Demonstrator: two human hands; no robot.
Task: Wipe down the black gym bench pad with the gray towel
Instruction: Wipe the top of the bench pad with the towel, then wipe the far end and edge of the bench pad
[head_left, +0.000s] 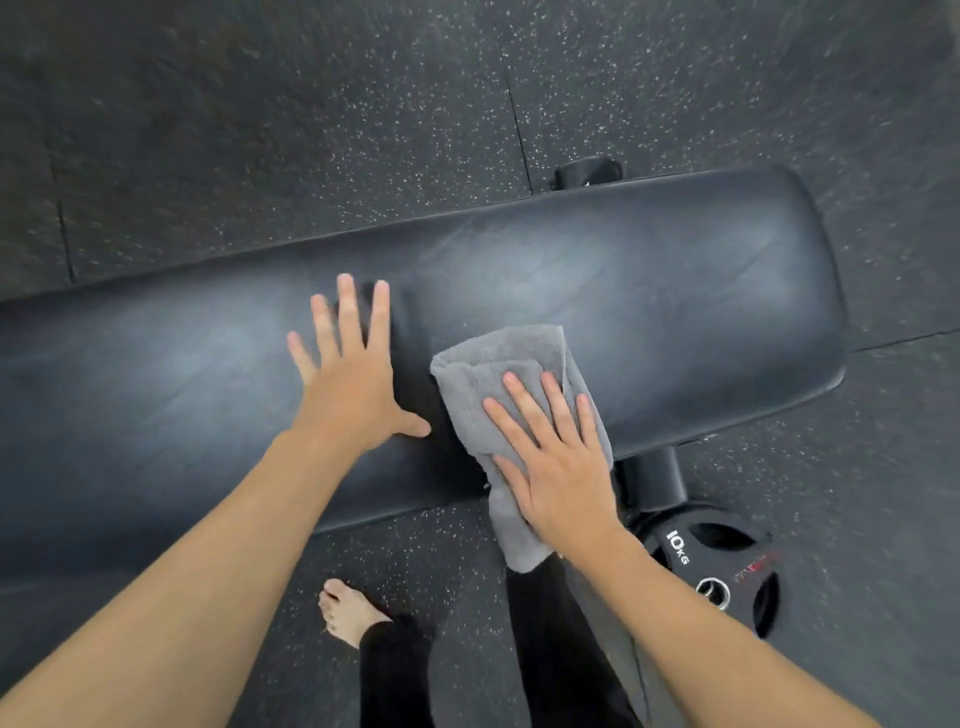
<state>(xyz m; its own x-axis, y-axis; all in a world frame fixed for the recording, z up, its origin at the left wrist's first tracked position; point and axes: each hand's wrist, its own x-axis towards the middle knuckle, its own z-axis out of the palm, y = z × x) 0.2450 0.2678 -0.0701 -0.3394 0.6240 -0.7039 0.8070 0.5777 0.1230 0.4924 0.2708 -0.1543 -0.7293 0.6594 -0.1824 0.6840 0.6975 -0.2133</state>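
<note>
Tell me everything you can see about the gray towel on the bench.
The gray towel looks like soft, fluffy terry or microfiber, loosely folded and rumpled. Its upper part lies flat on the black bench pad, while its lower end drapes over the pad's near edge and hangs free. The right hand presses flat on it, fingers spread. The left hand rests on the pad beside it, apart from the cloth.

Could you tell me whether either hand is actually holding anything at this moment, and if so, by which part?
Nothing is gripped. The right hand lies flat, fingers extended, pressing the gray towel onto the bench pad; the left hand rests open on the pad.
</note>
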